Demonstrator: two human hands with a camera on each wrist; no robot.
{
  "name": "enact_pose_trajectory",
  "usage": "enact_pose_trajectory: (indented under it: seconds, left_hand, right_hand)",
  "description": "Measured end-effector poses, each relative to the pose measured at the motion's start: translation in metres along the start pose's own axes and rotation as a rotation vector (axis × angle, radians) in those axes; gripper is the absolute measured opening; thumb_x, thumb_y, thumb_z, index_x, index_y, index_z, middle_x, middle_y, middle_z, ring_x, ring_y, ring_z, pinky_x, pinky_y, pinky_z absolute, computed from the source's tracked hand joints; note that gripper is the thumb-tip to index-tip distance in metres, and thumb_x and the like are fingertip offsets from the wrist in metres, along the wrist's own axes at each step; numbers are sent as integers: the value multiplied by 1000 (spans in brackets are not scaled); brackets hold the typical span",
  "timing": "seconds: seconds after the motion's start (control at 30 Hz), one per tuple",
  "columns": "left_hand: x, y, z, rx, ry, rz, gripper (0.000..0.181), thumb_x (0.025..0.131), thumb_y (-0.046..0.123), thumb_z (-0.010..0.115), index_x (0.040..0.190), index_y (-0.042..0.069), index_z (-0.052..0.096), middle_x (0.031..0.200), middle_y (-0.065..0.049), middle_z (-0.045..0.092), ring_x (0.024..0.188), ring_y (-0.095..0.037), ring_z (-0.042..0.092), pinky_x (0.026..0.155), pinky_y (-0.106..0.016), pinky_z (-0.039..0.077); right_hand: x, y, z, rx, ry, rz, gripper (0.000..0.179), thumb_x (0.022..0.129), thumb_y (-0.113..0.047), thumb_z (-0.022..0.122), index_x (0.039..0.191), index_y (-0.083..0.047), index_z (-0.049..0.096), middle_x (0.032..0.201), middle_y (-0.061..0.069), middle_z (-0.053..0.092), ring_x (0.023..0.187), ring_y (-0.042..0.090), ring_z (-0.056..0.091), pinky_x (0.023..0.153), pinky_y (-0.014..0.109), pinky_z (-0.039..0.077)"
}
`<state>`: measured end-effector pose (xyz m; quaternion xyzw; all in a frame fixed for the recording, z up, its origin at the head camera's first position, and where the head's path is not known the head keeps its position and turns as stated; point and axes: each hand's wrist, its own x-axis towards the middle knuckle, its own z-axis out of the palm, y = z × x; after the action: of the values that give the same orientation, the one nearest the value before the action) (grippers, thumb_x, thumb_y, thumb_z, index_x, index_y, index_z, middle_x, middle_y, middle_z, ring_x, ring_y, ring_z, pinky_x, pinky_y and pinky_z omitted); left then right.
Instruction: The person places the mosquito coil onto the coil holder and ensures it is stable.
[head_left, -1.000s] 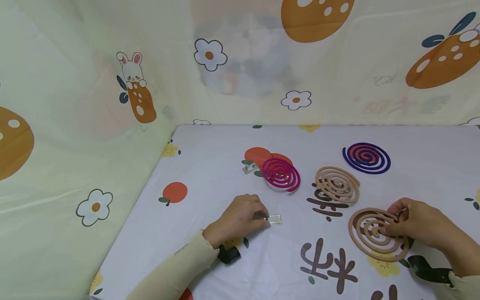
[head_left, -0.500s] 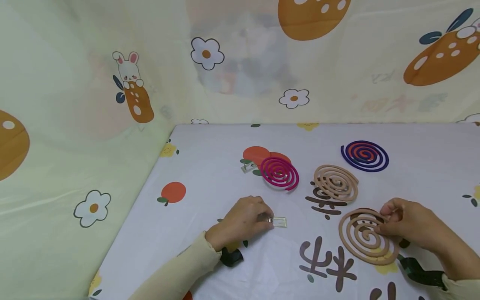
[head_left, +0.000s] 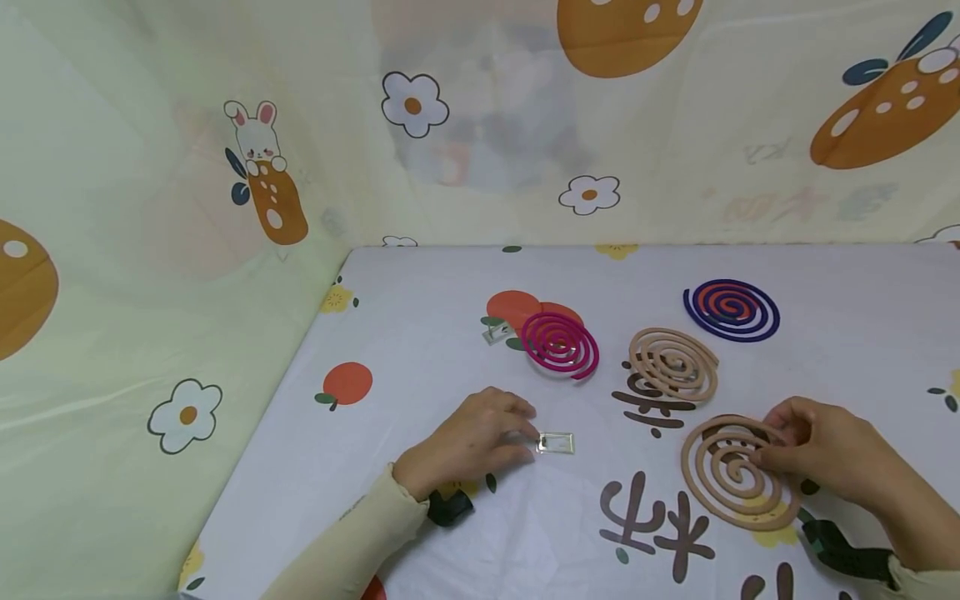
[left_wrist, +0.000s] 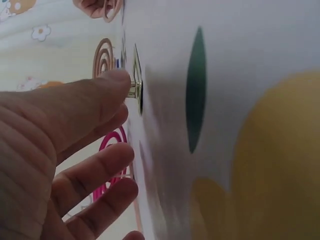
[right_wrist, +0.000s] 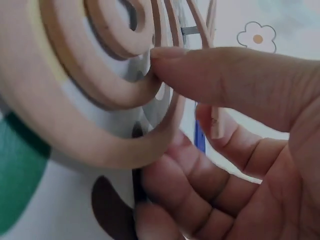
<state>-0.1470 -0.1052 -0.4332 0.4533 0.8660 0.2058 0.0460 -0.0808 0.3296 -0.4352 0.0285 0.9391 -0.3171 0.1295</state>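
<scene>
Tablecloth [head_left: 420,321] meets printed curtain [head_left: 487,217], right hand [head_left: 832,454] pinching tan coil [head_left: 738,477], left hand [head_left: 472,437] loosely spread.

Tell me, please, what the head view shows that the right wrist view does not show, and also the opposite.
Only the head view shows the left hand, the small shiny frame at its fingertips, the pink coil and the printed rabbit.

Only the right wrist view shows the palm side of the right hand, with fingers curled behind the tan coil it holds.

Both show that right hand gripping that coil, and a white printed flower on the backdrop.
</scene>
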Motion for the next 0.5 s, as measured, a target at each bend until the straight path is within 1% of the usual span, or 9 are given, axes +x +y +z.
enact_pose_trajectory:
  seconds: [0.1,0.17,0.23,0.33,0.37,0.4,0.5]
  left_hand:
    - [0,0,-1,25,-32,-2,23,94,26,81,115,18,81,133,-6,69,126,-25,60,111,-43,44]
    - [0,0,-1,37,-56,-5,25,95,29,79,118,20,81,137,-6,67,130,-24,58,115,-44,41]
    - [-1,-1,-1,39,-78,-6,27,95,30,79,120,21,80,141,-6,65,135,-23,55,118,-45,38]
    - [-1,0,0,40,-99,-15,29,96,32,78,123,22,79,146,-6,62,141,-23,50,120,-47,34]
    - [-1,0,0,41,-103,-18,30,96,32,78,124,23,78,148,-6,61,143,-24,49,120,-48,34]
    - [-1,0,1,37,-110,-23,31,96,33,77,125,23,78,150,-5,59,144,-24,47,120,-49,33]
    - [-1,2,2,33,-139,-37,34,97,34,75,130,25,76,155,-4,55,149,-25,42,121,-52,31]
  right_hand:
    - [-3,0,0,51,-11,-5,40,90,-25,83,109,2,60,81,2,63,68,11,54,55,28,47]
    - [-4,-1,-1,111,-40,-4,38,93,-21,80,111,4,57,81,3,64,67,11,57,56,29,50]
    - [-5,0,0,189,-79,6,38,95,-17,77,114,6,54,81,4,67,66,12,60,57,30,53]
    - [-5,3,3,335,-144,11,41,98,-13,73,125,8,50,85,6,71,66,15,64,58,33,56]
    - [-5,5,4,393,-164,14,40,98,-12,72,128,5,51,86,6,72,67,15,65,58,33,57]
    - [-4,7,6,444,-184,4,38,99,-11,72,131,-2,54,88,5,73,67,15,66,58,34,57]
    - [-3,16,10,615,-258,-52,37,101,-6,67,132,-24,61,92,6,73,70,16,69,60,35,60]
